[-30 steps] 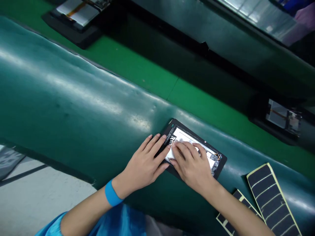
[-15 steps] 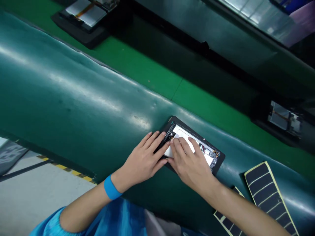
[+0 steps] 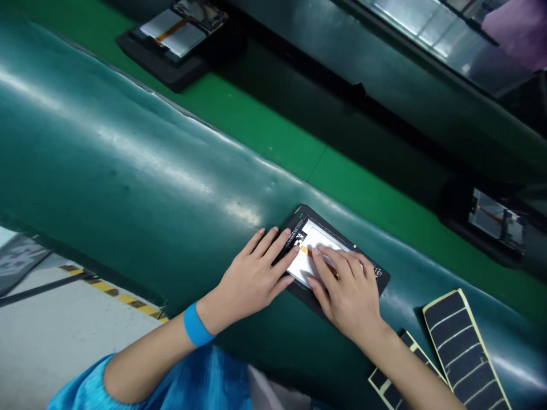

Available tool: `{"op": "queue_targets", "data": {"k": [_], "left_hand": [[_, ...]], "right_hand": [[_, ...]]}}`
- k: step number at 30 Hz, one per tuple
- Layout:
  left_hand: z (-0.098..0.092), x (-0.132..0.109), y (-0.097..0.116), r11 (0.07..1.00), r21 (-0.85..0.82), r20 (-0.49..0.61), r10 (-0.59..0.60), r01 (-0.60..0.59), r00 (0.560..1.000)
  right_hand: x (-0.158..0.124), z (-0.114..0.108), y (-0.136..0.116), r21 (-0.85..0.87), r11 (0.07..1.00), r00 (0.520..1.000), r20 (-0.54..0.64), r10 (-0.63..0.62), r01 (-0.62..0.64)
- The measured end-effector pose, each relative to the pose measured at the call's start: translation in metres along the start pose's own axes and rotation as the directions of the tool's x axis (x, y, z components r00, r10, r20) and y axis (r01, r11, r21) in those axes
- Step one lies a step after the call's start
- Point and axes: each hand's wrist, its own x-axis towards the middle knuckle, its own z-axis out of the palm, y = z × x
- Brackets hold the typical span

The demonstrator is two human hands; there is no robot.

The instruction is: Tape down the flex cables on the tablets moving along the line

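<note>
An opened tablet [image 3: 304, 267] lies on the green mat, its inside facing up, with a white battery surface, an orange flat cable [image 3: 306, 250] and a black rim showing. My left hand [image 3: 252, 279], with a blue wristband, rests with fingers spread on the tablet's left edge. Over the tablet's right half lies my right hand [image 3: 348, 285], fingers stretched and apart, fingertips touching the inner surface near the cable. The part of the tablet beneath this hand is hidden.
Two sheets of black stickers, one [image 3: 464, 341] larger and one [image 3: 405, 370] partly under my right forearm, lie at the lower right. Beyond the mat's raised edge, other opened tablets [image 3: 175, 37] [image 3: 487, 213] sit on black holders along a green strip.
My right hand has slid to the right across the tablet, and its fingers have spread, uncovering the orange cable. My left hand stays at the left edge. The view has shifted slightly.
</note>
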Motion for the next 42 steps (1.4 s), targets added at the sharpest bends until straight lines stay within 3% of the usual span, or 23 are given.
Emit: {"op": "queue_targets", "data": {"k": [10, 16, 30, 42], "left_hand": [[-0.002, 0.004, 0.004, 0.999, 0.051, -0.010, 0.013, -0.013, 1.000], [-0.004, 0.006, 0.005, 0.998, 0.059, -0.017, 0.021, -0.020, 1.000], [-0.002, 0.004, 0.005, 0.999, 0.048, -0.016, 0.012, -0.011, 1.000], [-0.004, 0.003, -0.008, 0.999, 0.003, -0.024, 0.033, -0.033, 0.999]], "right_hand": [[-0.006, 0.011, -0.006, -0.036, 0.999, 0.993, 0.115, -0.022, 0.026], [0.000, 0.007, -0.004, -0.006, 1.000, 0.996, 0.085, -0.012, 0.013], [0.012, 0.003, -0.006, -0.070, 0.992, 0.981, 0.169, -0.095, 0.108], [0.017, 0.006, -0.003, -0.061, 0.992, 0.977, 0.185, -0.102, 0.115]]}}
